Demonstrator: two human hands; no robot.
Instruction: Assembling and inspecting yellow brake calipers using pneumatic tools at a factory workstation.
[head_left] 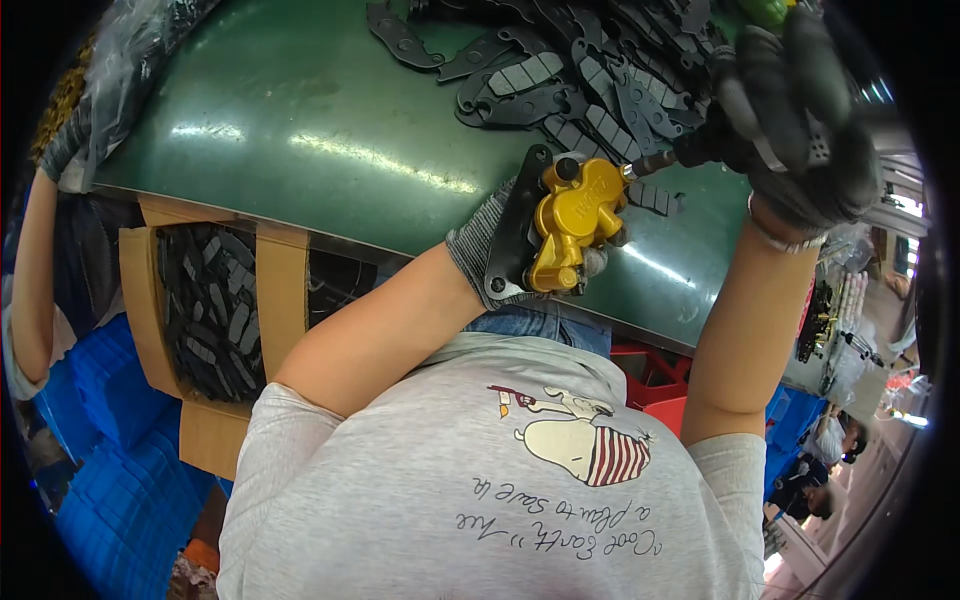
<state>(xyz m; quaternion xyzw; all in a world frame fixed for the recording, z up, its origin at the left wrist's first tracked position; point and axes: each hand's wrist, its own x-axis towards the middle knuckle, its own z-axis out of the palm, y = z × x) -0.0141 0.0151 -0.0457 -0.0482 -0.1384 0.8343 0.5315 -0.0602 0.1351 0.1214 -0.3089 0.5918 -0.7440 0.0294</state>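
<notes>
My left hand [482, 238], in a grey knit glove, grips a gold brake caliper [578, 218] with a black mounting bracket [514, 225] along its left side. Most of the fingers are hidden behind the caliper. My gloved right hand [815, 150] is closed around a dark power screwdriver [700, 147], partly hidden by the fingers. The driver's tip points left and meets the caliper's upper right edge. Just beyond the caliper lies a heap of black brake pads [525, 75], and a single pad [652, 198] rests to its right.
A green worktable [260, 120] spans the front. At its near left edge stands a cardboard box [285, 290] full of brake pads, above blue crates [120, 430]. Another person's gloved hand [65, 145] touches clear plastic wrap [130, 70] at far left. Red plastic [650, 375] sits under the table.
</notes>
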